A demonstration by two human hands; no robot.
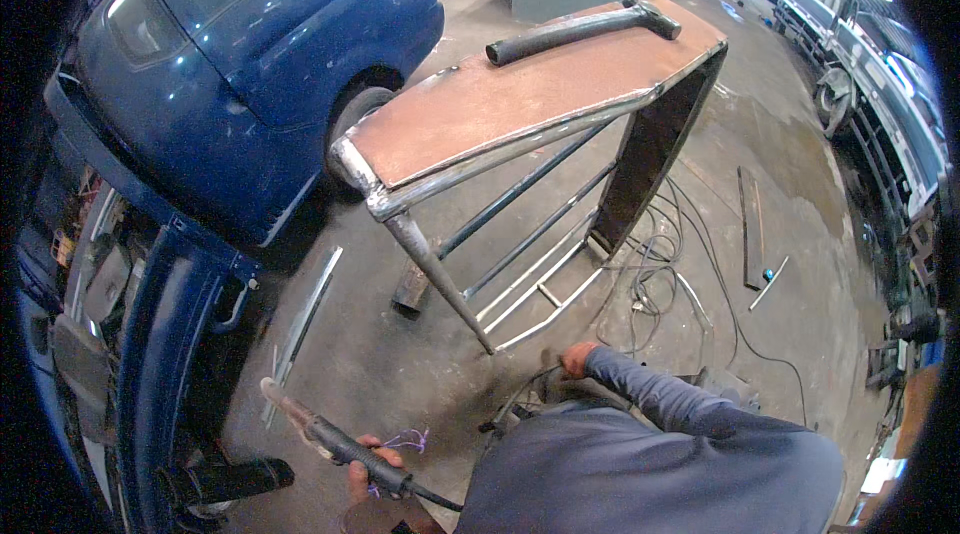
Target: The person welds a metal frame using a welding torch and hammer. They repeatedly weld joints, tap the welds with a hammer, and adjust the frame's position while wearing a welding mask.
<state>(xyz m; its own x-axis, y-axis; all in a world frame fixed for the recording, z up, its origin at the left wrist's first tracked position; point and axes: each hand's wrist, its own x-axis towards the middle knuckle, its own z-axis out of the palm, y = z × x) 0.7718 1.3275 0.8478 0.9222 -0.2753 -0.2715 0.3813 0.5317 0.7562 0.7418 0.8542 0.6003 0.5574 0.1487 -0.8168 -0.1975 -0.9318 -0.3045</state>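
My left hand (pixel 374 462) is closed round the black handle of a welding torch (pixel 325 437), its curved nozzle pointing up and left. A cable runs back from its rear end, and a purple string (pixel 408 440) shows beside my fingers. My right hand (pixel 577 359) is low and further forward, closed, apparently on a dark cable (pixel 522 392); its fingers are partly hidden. Beyond both hands stands a tall welded metal frame (pixel 430 259) of pipes, topped with a reddish-brown sheet panel (pixel 530 99). A dark hammer (pixel 570 36) lies across that panel.
A blue vehicle body (pixel 250 64) stands close on the left. Loose cables (pixel 655 259) coil on the floor right of the frame, near a long dark metal bar (pixel 748 229). A light metal strip (pixel 305 319) lies at left. Trucks (pixel 850 64) are parked at far right.
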